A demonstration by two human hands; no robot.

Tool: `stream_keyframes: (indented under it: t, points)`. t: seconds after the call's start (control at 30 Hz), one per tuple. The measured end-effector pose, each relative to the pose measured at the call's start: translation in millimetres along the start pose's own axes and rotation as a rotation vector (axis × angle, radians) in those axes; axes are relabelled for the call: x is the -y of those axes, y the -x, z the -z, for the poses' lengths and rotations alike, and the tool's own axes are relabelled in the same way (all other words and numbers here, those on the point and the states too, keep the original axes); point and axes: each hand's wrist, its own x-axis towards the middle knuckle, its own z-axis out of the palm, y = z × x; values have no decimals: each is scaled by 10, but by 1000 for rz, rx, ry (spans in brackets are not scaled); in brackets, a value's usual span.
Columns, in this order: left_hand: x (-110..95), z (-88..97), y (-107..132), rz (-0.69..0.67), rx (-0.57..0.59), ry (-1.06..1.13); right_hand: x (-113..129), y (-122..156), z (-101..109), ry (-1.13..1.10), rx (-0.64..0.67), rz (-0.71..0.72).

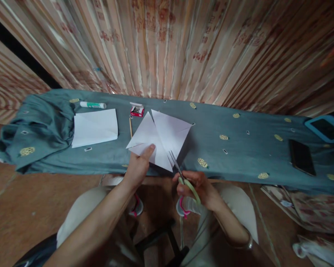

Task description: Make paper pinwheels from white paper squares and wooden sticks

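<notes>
My left hand (139, 167) pinches the near corner of a white folded paper (161, 137) that lies on the teal cloth-covered table (233, 152). My right hand (199, 187) grips green-handled scissors (183, 176). The scissor blades are parted and point up into the paper's near edge, just right of my left hand.
A second white sheet (95, 127) lies to the left, with a glue stick (92, 105) behind it. A pencil (130, 127) and a small red box (137, 110) lie near the folded paper. A dark phone (302, 157) and a blue-cased tablet (327, 128) sit at the right. A patterned curtain (167, 48) hangs behind.
</notes>
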Motion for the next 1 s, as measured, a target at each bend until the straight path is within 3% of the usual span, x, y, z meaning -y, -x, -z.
stream_keyframes:
  t: [0.13, 0.3, 0.5, 0.87, 1.0]
  points:
    - [-74, -24, 45, 88, 13, 122, 38, -30, -19, -73, 20, -90]
    - [-103, -71, 103, 115, 38, 178, 66, -46, -51, -176, 19, -104]
    - [-67, -115, 164, 172, -24, 174, -3, -86, -84, -228, -31, -119]
    - [-37, -112, 168, 167, -28, 169, 58, -95, -97, -280, -47, -125]
    - [-23, -108, 172, 143, -4, 146, 21, -100, -77, -224, -30, -67]
